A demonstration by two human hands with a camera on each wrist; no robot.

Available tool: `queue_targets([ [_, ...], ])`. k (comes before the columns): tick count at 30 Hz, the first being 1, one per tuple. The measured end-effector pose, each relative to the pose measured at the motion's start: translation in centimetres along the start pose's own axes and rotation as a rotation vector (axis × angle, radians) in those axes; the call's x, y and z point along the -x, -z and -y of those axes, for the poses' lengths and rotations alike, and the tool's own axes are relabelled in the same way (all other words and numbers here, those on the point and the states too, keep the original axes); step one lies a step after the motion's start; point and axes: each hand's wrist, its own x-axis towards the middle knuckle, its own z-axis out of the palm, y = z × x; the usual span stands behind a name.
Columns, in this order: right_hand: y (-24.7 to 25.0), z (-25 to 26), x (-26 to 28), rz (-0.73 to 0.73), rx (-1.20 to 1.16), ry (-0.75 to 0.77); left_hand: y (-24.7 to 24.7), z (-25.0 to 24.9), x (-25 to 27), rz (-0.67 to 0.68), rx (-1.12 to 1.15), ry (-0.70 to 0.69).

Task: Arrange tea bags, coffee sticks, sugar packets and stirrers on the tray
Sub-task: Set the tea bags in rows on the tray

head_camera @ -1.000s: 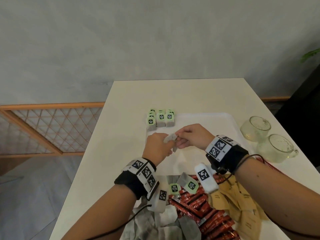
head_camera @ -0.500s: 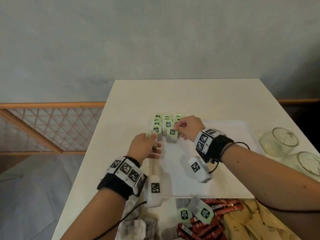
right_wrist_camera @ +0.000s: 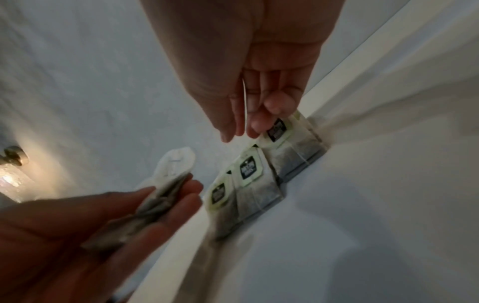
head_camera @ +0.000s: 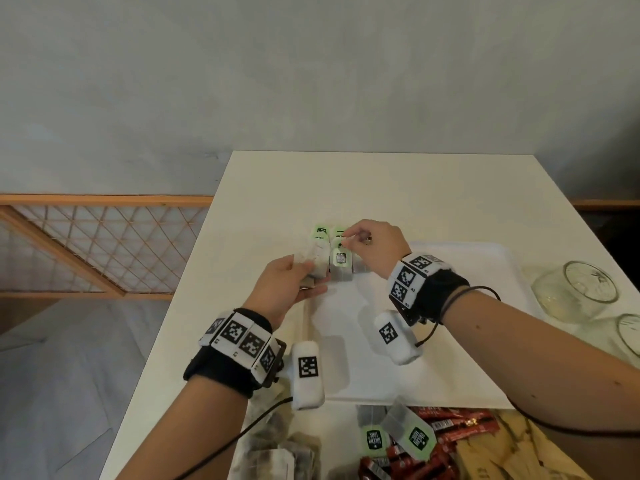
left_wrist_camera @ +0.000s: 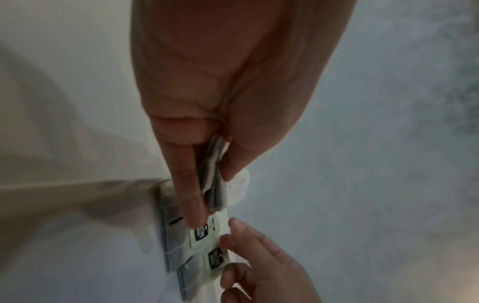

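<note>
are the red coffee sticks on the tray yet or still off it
Still off it. The red coffee sticks lie heaped on the table in front of the tray's near rim, beside loose tea bags.

A plain grey plaster wall (head_camera: 311, 71) fills the upper half of the frame. At mid-left runs a wooden lattice railing (head_camera: 90, 244) — grey floor (head_camera: 69, 375) below it. The white rectangular table (head_camera: 381, 188) occupies centre and right.

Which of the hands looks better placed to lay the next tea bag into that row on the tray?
Probably the right hand: its fingertips are already at the row of tea bags in the tray's far left corner. The left hand grips a small stack of tea bags beside the row, as if supplying them.
</note>
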Motion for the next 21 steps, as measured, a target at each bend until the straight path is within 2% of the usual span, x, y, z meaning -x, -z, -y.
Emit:
queue_targets([
  [2, 0.3, 0.4, 0.8, 0.020, -0.141, -0.026, -0.5, 0.2, 0.3, -0.006, -0.031, -0.042],
  [5, 0.9, 1.4, 2.2, 0.133, -0.363, -0.063, -1.1, 0.2, 1.1, -0.002, -0.073, -0.087],
  [8, 1.5, 1.5, 3.5, 0.150, -0.359, -0.012, -1.7, -0.3, 2.5, -0.015, -0.153, -0.135],
  [13, 2.7, 0.9, 5.6, 0.080, -0.282, -0.047, -2.5, -1.2, 4.5, -0.246, -0.452, -0.313],
  [21, 3.3, 2.0, 8.5, 0.046, -0.333, -0.111, -6.9, -1.3, 7.1, -0.106, -0.638, -0.361],
])
